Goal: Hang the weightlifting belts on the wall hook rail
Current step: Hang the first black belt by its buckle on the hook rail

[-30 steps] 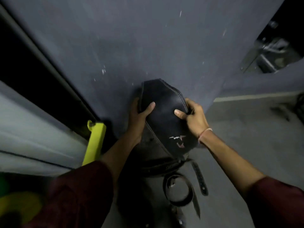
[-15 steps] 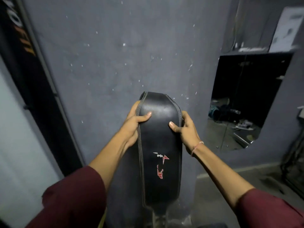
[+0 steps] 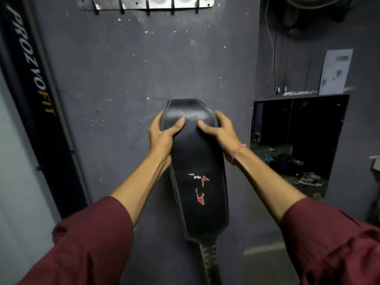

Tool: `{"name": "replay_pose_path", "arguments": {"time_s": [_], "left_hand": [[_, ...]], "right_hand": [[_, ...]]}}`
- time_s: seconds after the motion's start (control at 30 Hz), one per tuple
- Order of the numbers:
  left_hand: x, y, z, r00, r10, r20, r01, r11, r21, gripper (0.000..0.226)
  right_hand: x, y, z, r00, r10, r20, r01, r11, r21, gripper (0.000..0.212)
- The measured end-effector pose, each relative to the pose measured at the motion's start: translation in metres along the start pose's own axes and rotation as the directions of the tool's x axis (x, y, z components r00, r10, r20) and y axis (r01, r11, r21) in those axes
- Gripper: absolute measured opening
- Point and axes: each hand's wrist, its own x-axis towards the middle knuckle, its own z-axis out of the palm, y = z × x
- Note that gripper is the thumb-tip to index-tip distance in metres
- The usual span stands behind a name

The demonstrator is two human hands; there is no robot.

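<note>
Head view: your belt [image 3: 195, 171] hangs upright before the grey wall [image 3: 115, 83], well below the hook rail [image 3: 148, 3].
Left hand [image 3: 162, 138]: clasping belt's left edge.
Right hand [image 3: 221, 134]: clasping right edge.

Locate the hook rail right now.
In the head view the hook rail is screwed to the grey wall at the top edge of frame, left of centre, well above the black belt held in both hands.
</note>
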Motion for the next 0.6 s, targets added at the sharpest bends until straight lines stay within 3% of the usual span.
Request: {"name": "replay_pose_path", "arguments": {"time_s": [0.1, 0.23, 0.47, 0.6], "left_hand": [[0.007, 0.011, 0.013, 0.998, 0.061, -0.016, -0.061, 0.998, -0.003, 0.039], [0.023, 0.024, 0.02, 0.993, 0.092, -0.077, -0.094, 0.995, -0.021, 0.049], [0.044, 0.049, 0.016, 0.988, 0.145, -0.043, -0.145, 0.989, 0.016, 0.049], [0.046, 0.043, 0.004, 0.992, 0.123, -0.018, -0.122, 0.992, 0.036, 0.043]], "right_hand": [[0.013, -0.012, 0.002, 0.997, -0.069, -0.047, 0.068, 0.998, -0.013, 0.031], [0.009, 0.002, -0.003, 0.995, -0.097, -0.033, 0.098, 0.995, 0.024, 0.046], [-0.085, 0.135, -0.011, 0.979, 0.202, 0.003, -0.202, 0.977, -0.066, 0.051], [-0.032, 0.079, 0.011, 0.995, 0.079, -0.059, -0.076, 0.996, 0.045, 0.044]]}}
